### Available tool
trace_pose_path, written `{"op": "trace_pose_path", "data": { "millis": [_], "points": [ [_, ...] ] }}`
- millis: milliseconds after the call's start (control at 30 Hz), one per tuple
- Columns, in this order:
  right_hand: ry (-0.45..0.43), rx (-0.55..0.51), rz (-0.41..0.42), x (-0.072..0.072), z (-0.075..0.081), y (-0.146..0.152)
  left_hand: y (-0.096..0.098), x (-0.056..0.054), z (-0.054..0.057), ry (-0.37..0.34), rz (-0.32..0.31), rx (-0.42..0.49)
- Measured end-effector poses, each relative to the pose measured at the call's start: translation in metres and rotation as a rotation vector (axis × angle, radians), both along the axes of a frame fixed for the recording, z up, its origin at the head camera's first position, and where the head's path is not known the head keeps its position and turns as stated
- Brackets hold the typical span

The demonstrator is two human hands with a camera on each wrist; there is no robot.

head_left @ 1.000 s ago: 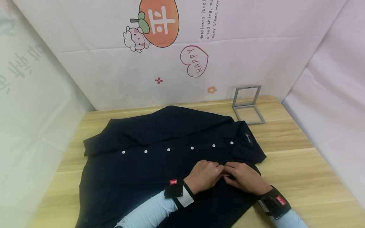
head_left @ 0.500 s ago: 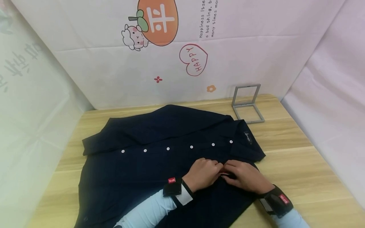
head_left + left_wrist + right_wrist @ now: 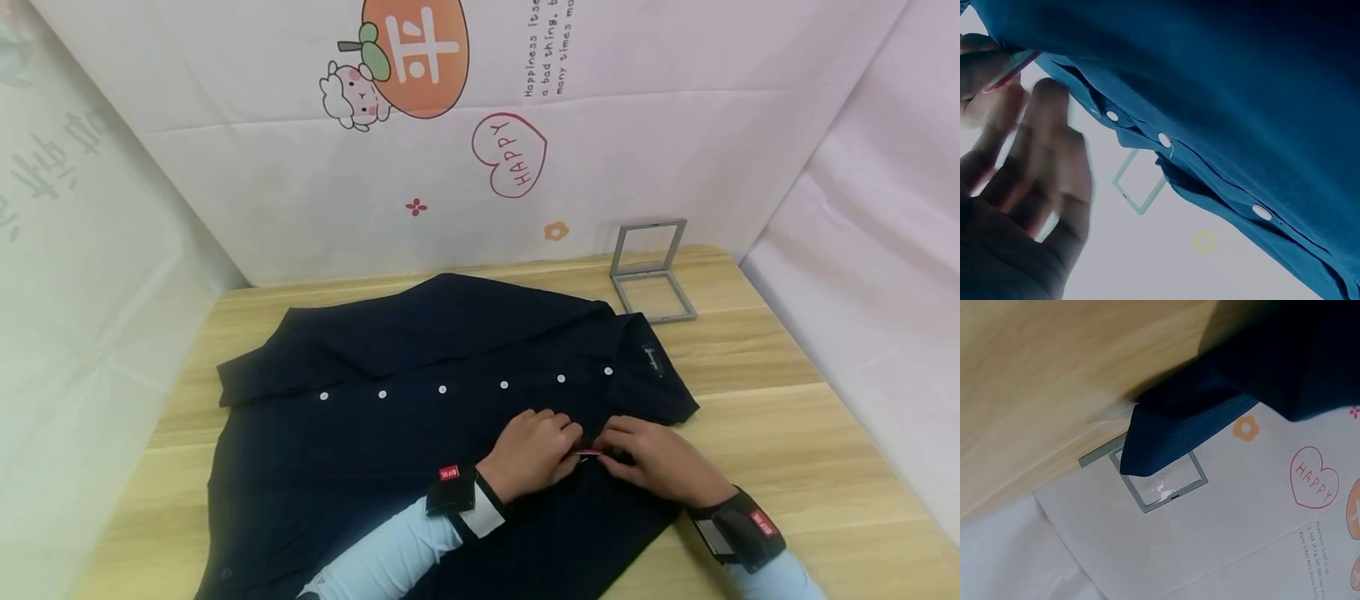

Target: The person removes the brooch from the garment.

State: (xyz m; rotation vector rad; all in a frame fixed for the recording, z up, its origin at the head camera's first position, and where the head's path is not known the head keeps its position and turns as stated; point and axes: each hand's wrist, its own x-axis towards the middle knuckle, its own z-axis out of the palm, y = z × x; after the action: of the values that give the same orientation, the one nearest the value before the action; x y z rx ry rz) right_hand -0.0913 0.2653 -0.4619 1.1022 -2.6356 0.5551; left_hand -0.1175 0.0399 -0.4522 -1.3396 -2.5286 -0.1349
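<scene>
over the shirt (image 3: pixel 360 454), right hand (image 3: pixel 663 462) pinches a red-edged strip (image 3: pixel 589 452); left hand (image 3: pixel 531 452), hold unclear, shows its palm (image 3: pixel 1004 256) only in left wrist view.

A: What's reading?
B: White cloth (image 3: pixel 300 200) is showing "HAPPY" in heart (image 3: pixel 509 156), "Happiness itse…", "a bad thing", "many times mo…"; fruit print (image 3: pixel 420 62) is bearing "平".
A: Shirt label (image 3: pixel 652 360), 2 strap tags (image 3: pixel 448 472)?
B: Blurring out.

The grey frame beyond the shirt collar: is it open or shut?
Open. In the head view, one half of the grey frame lies on the table and the other half stands up.
</scene>
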Motion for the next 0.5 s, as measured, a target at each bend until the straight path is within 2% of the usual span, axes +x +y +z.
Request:
{"op": "trace_pose_path", "data": {
  "millis": [133, 233, 500],
  "points": [
    [-0.001, 0.002, -0.003, 0.0012, -0.0003, 0.0008, -0.0015, 0.0019, -0.0015, -0.050, 0.051, -0.107],
    [-0.010, 0.000, -0.010, 0.0020, -0.0004, 0.0011, -0.0020, 0.0034, -0.0020, -0.097, 0.063, -0.166],
    [-0.029, -0.002, -0.010, 0.0033, 0.0002, 0.0010, 0.0007, 0.0054, -0.0021, -0.151, 0.076, -0.177]
  ]
}}
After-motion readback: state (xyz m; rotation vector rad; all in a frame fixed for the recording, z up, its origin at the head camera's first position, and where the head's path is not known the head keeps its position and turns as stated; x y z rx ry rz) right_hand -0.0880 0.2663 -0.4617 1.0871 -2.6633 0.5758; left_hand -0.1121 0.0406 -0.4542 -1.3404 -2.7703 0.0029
